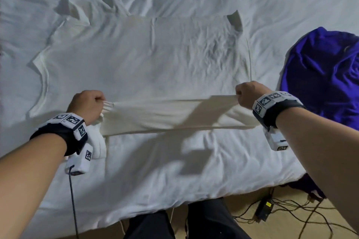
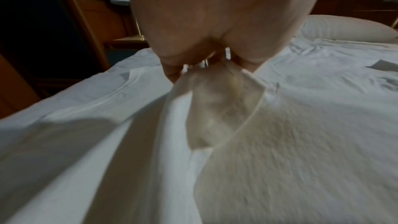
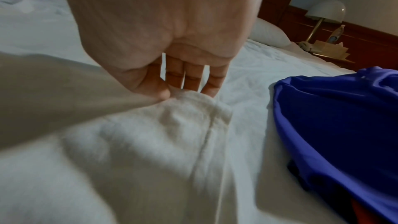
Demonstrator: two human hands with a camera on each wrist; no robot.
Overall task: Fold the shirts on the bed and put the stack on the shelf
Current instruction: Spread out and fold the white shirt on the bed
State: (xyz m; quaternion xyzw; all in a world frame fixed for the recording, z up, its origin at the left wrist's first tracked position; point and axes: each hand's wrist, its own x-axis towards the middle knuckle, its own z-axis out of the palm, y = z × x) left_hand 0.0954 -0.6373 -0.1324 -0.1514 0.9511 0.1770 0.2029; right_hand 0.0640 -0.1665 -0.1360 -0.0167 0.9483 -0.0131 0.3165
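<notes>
A: On the bed (image 1: 174, 170), spread over the rumpled white sheet, lies a white T-shirt (image 1: 136, 60). Its collar faces the person's left, its hem their right.

B: And the hands?

A: Both are on the shirt's near long edge, lifted off the sheet and pulled taut between them. The left hand (image 1: 85, 105) has its grip closed into a fist round bunched fabric at the shoulder end. The right hand (image 1: 250, 94) has its grip curled tight on the hem end.

B: Do the wrist views bear that out?

A: Yes. In the left wrist view, cloth (image 2: 215, 100) runs up into the closed left hand (image 2: 206, 23). In the right wrist view, the thumb and fingers (image 3: 189, 77) of the right hand (image 3: 163, 28) pinch the hemmed corner (image 3: 193, 108).

B: Any other shirts?

A: A crumpled blue shirt (image 1: 322, 75) lies on the bed to the person's right, near the white one but not touching it.

B: And around the bed?

A: A pillow (image 2: 344, 28) at the head, and a lamp (image 3: 325, 11) on a wooden bedside stand. Cables (image 1: 291, 211) trail across the floor by the person's legs.
</notes>
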